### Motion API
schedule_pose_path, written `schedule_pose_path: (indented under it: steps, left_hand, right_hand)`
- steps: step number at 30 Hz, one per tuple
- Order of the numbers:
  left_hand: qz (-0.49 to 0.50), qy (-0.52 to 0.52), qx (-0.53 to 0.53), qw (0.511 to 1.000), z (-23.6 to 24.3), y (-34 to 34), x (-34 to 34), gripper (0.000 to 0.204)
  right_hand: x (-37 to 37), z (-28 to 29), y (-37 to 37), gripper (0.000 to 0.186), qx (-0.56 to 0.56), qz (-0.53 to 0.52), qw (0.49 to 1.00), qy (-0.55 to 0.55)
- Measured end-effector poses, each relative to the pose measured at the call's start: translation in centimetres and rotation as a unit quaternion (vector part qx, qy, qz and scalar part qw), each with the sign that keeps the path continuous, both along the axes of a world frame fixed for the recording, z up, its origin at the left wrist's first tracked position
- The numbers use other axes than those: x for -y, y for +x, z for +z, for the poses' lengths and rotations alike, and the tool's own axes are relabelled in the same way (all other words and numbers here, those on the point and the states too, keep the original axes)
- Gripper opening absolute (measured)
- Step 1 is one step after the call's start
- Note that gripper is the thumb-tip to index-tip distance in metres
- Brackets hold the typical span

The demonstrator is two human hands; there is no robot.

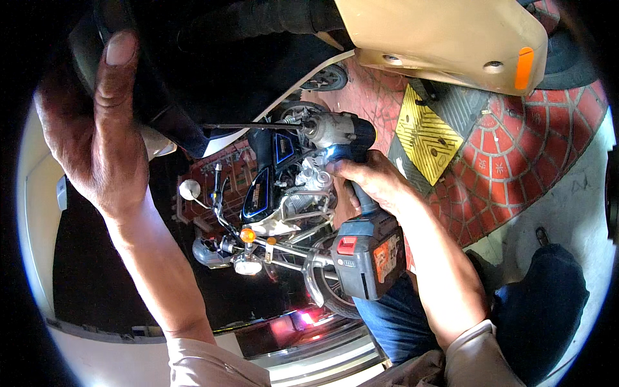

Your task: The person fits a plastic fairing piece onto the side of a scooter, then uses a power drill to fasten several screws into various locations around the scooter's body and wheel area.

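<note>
My right hand (377,184) is wrapped around the grip of a cordless impact driver (367,242) with a dark battery at its base. From its metal nose a long thin bit (251,126) points left, its tip meeting the dark area beside my left hand. At the upper left, my left hand (106,138) has its thumb raised against a black part (151,71); the other fingers are mostly hidden behind it. A tan body panel (445,42) with an orange reflector fills the top right, apparently part of a vehicle in front of me.
Beyond the driver stands a black motorcycle (258,193) with blue trim, a round mirror and an orange turn signal. A yellow and grey ramp plate (425,135) lies on red brick paving (516,161). My jeans-clad leg (541,309) is at the lower right.
</note>
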State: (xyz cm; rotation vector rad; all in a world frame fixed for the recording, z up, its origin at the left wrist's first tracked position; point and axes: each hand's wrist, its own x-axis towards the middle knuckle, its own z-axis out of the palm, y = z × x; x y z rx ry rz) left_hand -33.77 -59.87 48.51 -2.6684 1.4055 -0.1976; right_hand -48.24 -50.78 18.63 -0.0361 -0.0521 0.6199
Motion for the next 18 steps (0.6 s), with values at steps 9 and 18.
schedule_pose_path:
  steps: [9,18]
  left_hand:
    - [-0.008,0.03,-0.024,0.999,0.5,0.3,0.4,0.035]
    - [-0.133,-0.073,-0.265,0.952,-4.5,-0.6,1.6,0.065]
  right_hand:
    - [-1.1,0.1,-0.2,0.036,-0.022,0.034,0.999,-0.009]
    - [-1.4,0.0,-0.6,0.041,-0.048,0.057,0.996,0.047]
